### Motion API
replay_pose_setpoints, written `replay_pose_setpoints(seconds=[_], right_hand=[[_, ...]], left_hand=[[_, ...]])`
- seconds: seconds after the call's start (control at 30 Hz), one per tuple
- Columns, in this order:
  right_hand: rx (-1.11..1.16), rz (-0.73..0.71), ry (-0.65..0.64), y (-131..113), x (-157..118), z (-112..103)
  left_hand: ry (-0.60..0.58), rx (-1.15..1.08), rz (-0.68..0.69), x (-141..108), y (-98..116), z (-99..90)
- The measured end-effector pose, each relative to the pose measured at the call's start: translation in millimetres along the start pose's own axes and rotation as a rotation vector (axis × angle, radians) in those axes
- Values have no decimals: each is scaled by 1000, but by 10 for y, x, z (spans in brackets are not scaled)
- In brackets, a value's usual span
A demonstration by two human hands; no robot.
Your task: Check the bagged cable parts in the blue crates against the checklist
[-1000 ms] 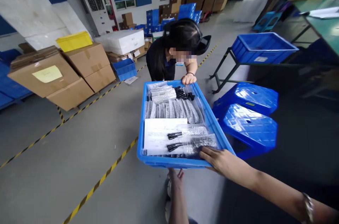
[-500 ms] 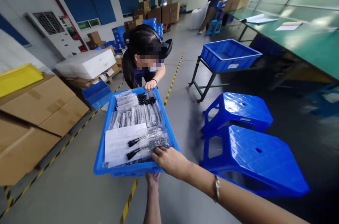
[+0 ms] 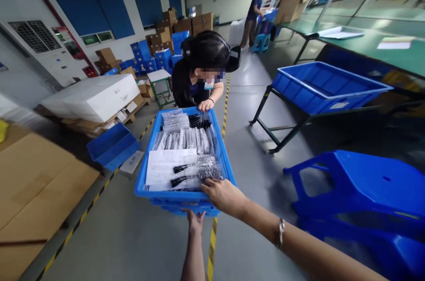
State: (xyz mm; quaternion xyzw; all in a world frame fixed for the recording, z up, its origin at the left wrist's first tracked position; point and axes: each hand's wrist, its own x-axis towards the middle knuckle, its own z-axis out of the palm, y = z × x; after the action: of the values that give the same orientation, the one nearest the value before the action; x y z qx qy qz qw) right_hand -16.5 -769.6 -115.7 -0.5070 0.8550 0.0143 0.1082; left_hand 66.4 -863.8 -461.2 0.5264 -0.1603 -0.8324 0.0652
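A blue plastic crate point(image 3: 143, 189) is between me and a co-worker point(image 3: 195, 77), filled with bubble-wrapped items point(image 3: 186, 139) showing black ends. On top of them lies a white paper sheet point(image 3: 162, 168), beside two bubble-wrapped pieces with black cable-like ends point(image 3: 179, 180). My right hand point(image 3: 226, 194) grips the near right rim, fingers curled inside over the wrapping. Below the front side, my left hand point(image 3: 195, 220) holds the crate from underneath, its fingertips partly hidden. The co-worker's hand point(image 3: 206, 105) rests on the far rim.
To the right are a blue bin point(image 3: 332, 82) on a wheeled stand and blue stools point(image 3: 372, 183). Cardboard boxes point(image 3: 36, 183), an open blue bin point(image 3: 113, 144) and a white-wrapped pallet load point(image 3: 96, 95) line the left. Yellow-black floor tape point(image 3: 212, 245) runs beneath. Another person point(image 3: 255, 11) stands far back.
My view has moved forward along the aisle, with the crate still between both of us. The stools and wheeled stand now appear nearer and farther right. Both my hands keep their hold.
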Motion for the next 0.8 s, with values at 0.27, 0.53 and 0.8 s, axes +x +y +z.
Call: replay_pose_setpoints(seconds=[0.27, 0.53, 0.8], right_hand=[[15, 123, 9, 1277, 1849, -304], [56, 216, 38, 2820, 3543, -657], [43, 247, 15, 4724, 4849, -976]], left_hand=[[-20, 87, -79, 1556, 1110, 1663], [-126, 158, -105, 2924, 1948, 3545], [-137, 172, -151, 4143, 2293, 5469]])
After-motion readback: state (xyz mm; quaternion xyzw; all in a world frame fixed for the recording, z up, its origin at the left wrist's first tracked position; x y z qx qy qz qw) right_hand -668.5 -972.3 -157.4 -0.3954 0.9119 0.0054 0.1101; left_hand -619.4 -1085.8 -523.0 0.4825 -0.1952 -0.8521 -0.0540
